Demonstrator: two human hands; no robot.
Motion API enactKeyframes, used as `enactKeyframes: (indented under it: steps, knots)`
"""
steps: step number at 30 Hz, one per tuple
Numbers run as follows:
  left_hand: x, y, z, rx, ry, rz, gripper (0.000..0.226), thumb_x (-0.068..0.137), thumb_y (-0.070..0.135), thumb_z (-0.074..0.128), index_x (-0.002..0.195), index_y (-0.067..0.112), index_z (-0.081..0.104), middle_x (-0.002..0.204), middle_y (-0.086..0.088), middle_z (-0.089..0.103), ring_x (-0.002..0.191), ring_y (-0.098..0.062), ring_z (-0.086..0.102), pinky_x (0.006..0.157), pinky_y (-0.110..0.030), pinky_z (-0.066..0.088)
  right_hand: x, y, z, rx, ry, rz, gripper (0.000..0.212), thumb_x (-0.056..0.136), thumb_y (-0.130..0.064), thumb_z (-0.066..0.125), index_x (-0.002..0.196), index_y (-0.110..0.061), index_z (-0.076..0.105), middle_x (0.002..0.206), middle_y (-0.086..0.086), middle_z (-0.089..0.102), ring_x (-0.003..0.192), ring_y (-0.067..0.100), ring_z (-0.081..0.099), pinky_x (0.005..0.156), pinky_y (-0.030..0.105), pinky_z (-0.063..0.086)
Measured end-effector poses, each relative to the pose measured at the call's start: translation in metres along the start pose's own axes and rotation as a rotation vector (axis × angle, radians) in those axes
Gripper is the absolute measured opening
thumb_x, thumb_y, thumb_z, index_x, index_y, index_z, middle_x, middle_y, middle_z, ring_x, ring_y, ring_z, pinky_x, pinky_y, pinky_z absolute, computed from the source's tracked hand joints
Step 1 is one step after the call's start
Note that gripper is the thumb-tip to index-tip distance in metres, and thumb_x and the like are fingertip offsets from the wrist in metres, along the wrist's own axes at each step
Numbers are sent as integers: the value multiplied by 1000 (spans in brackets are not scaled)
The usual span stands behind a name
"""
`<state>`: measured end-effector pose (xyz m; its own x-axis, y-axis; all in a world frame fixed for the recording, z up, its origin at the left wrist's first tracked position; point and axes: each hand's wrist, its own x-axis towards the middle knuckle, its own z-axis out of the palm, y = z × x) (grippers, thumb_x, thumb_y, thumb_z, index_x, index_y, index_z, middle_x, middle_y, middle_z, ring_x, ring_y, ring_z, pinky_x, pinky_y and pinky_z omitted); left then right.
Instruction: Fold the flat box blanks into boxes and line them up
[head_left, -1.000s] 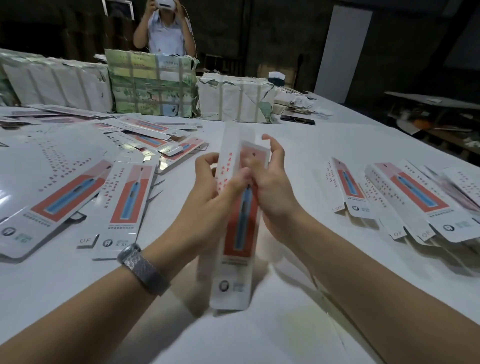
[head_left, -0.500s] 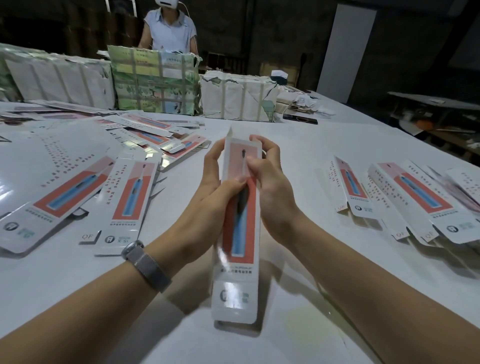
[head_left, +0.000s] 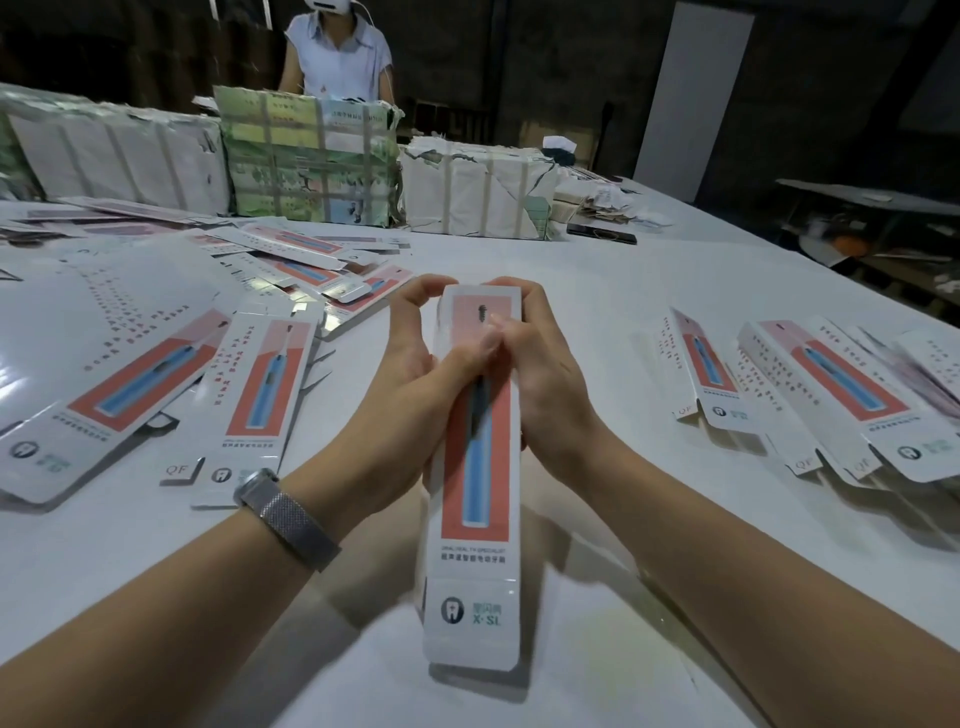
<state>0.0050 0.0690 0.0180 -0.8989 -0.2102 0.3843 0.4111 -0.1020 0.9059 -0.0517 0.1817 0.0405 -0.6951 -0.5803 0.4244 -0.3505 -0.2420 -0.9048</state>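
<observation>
1. The person holds one long toothbrush box (head_left: 475, 467) up over the white table (head_left: 597, 291), right in the middle, between both hands. It is lifted so the fingers can reach all its sides.
2. The left hand (head_left: 415, 374) wraps around the left side of the box. Its thumb lies across the front and its fingers curl over the far top end. This keeps the box from sliding.
3. The right hand (head_left: 540, 374) grips the right side the same way, with its thumb on the front next to the other thumb. The two hands squeeze from both sides, likely so the box keeps its puffed-up shape.
4. The far end sits under the fingertips, so it looks like the person is closing the end flap there. The flap itself is hidden.
5. The near end looks open, so this box is probably not done.
6. The flat box blanks (head_left: 254, 395) lie in a loose pile to the left, close by so the next one is easy to grab.
7. The folded boxes (head_left: 831, 395) lie side by side to the right. This box will likely go there.
8. Wrapped bundles (head_left: 311, 156) stand at the back edge, and another person (head_left: 337, 57) stands behind them.
</observation>
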Motion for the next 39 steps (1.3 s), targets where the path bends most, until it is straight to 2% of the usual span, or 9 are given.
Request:
enactKeyframes:
  steps: [5,11,15,20,26,31,34,36,39]
  knots:
    - [-2,2,0,-51,-30,-33,24,98,31,56,109,48,42,89,1,72,76,-24,73,64,-46,61,0,0,0,24,13,48,17,88,-28,44,101,-17,48,85,-1,57,73,10,60,63,23,52]
    - [-2,4,1,-46,-37,-64,28,97,34,56,113,50,40,103,-5,72,80,-32,73,70,-56,60,4,-2,-3,82,62,-20,50,86,-17,52,124,-45,36,119,7,56,107,27,66,96,45,55]
    - [-3,4,2,49,-31,-105,43,93,40,58,121,60,31,100,-9,73,77,-37,73,75,-57,61,11,-3,-12,201,98,70,62,71,-8,57,128,-31,46,113,7,62,101,30,64,97,54,49]
    - [-4,4,2,61,-19,-142,54,89,42,60,123,68,27,96,-11,73,76,-37,73,73,-53,61,15,-5,-20,319,31,140,54,65,1,55,115,-18,61,102,8,64,82,25,59,84,43,41]
    - [-3,4,-3,50,-8,-175,55,91,44,58,136,56,29,90,-17,70,72,-34,72,65,-45,61,13,-4,-17,313,23,177,26,70,-3,60,83,-20,74,101,13,66,90,30,52,84,46,34]
    - [-3,-1,-4,107,-10,-173,52,92,44,58,132,60,30,79,-4,70,73,-34,72,73,-56,61,14,-6,-21,217,38,144,5,82,-17,61,82,-12,61,83,0,72,78,19,59,72,38,40]
    - [-4,-2,-3,157,-47,-175,51,89,47,57,129,64,29,77,-1,70,72,-33,73,74,-57,62,17,-5,-25,160,33,151,14,90,-19,58,78,-13,55,72,-5,69,69,14,60,65,35,42]
    - [-5,-1,-3,187,-66,-174,52,89,47,57,129,63,28,78,-3,71,72,-33,73,74,-57,62,18,-5,-27,144,9,167,5,89,-12,57,85,-12,61,73,-4,68,70,14,61,67,35,44]
    - [-6,0,-4,173,-79,-177,53,89,43,58,130,61,29,85,-9,73,72,-34,73,75,-59,61,20,-6,-29,108,-25,223,18,84,-8,59,93,-12,74,82,9,65,75,23,60,76,45,42]
